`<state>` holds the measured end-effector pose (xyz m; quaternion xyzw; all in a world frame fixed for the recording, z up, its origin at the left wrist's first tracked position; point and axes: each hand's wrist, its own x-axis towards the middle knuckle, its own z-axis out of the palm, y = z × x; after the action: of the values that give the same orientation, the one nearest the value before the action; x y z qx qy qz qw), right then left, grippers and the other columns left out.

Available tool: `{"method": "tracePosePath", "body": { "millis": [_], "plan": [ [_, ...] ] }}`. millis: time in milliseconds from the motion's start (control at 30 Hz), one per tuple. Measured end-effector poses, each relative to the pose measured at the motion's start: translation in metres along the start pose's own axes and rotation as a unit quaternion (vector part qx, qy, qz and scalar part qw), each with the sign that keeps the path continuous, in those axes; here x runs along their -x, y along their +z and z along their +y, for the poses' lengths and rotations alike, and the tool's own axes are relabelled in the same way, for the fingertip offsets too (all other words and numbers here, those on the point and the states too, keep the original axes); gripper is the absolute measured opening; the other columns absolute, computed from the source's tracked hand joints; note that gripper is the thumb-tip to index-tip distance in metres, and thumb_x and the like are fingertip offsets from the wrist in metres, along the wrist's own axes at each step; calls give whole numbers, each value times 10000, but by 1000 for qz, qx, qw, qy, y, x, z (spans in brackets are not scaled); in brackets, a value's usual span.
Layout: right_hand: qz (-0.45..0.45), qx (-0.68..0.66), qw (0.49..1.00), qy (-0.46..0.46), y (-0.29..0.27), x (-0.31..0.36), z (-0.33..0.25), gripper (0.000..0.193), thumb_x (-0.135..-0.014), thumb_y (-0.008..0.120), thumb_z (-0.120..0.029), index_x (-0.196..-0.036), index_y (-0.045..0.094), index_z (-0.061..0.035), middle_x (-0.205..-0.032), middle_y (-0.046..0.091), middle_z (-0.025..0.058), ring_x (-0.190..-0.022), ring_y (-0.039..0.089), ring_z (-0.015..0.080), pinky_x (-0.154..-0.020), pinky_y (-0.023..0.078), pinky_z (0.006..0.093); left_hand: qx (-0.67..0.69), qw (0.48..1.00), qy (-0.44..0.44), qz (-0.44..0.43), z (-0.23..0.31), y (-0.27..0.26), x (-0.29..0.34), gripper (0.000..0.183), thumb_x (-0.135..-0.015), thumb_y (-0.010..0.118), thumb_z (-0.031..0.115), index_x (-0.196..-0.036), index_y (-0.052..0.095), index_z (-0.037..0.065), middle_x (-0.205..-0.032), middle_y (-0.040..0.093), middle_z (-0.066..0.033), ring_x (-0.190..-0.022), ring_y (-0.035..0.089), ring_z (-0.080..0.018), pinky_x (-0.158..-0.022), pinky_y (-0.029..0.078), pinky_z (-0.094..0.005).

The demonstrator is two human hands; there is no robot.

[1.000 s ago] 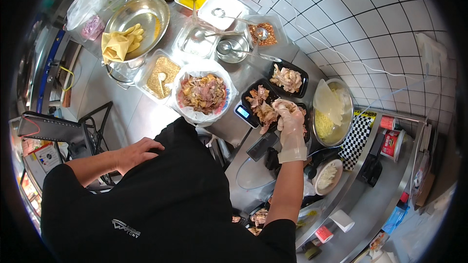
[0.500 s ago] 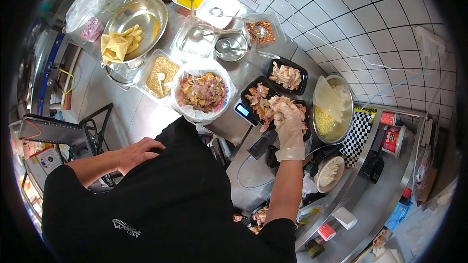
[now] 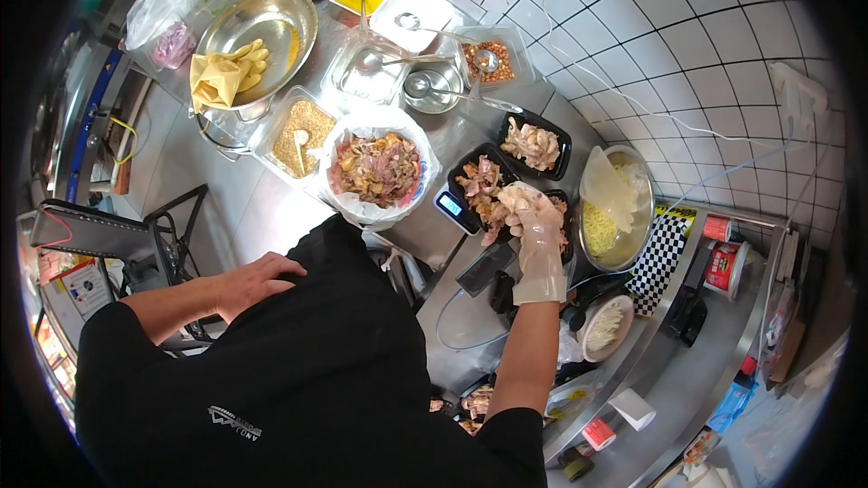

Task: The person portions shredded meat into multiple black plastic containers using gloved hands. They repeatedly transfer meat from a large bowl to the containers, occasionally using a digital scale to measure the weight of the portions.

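My right hand [image 3: 535, 230], in a clear disposable glove, is closed round pale chopped meat pieces [image 3: 518, 196] above the black trays on the right. Just left of it, a black tray holds more chopped meat [image 3: 481, 183]. Behind that stands another black tray of paler meat [image 3: 532, 143]. A third tray is mostly hidden beneath my hand. Beside the trays lies a small digital scale [image 3: 454, 209] with a lit screen. My bare left hand [image 3: 258, 285] rests on my black shirt, fingers extended, holding nothing.
A lined bowl of mixed meat [image 3: 375, 168] stands at the table's middle. Around it are a tub of tan crumbs [image 3: 298, 137], a steel pan with yellow gloves [image 3: 228, 75], ladles, and a tub of peanuts [image 3: 500, 61]. A noodle bowl [image 3: 599, 228] sits right, by the tiled wall.
My right hand has shifted slightly over the tray, its fingers still on the meat. The view has tilted a little. My left hand stays on my shirt.
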<state>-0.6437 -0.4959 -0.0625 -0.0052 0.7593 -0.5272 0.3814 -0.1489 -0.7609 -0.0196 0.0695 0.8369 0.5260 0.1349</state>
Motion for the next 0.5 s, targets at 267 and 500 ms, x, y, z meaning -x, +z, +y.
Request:
{"method": "tracePosePath", "body": {
  "millis": [267,500],
  "plan": [
    [10,-80,997,-16,-8,15,-8,351,-997,640,73,-1336,672,-14,-1062,737,78,-750,655,114,-597,482,225,-3,1000,5,9,-4,3,2,839,-770,894,367,-1479,480,191,-1574,415,-228,-1379,445,-482,-1211,390,-572],
    [60,-178,982,-24,-27,26,9,229,-1042,615,22,-1255,664,-47,-1022,715,74,-739,597,110,-619,464,244,-13,999,-22,-27,1,-3,-2,775,-820,863,359,-1473,485,183,-1590,408,-225,-1386,451,-480,-1209,396,-571]
  ]
}}
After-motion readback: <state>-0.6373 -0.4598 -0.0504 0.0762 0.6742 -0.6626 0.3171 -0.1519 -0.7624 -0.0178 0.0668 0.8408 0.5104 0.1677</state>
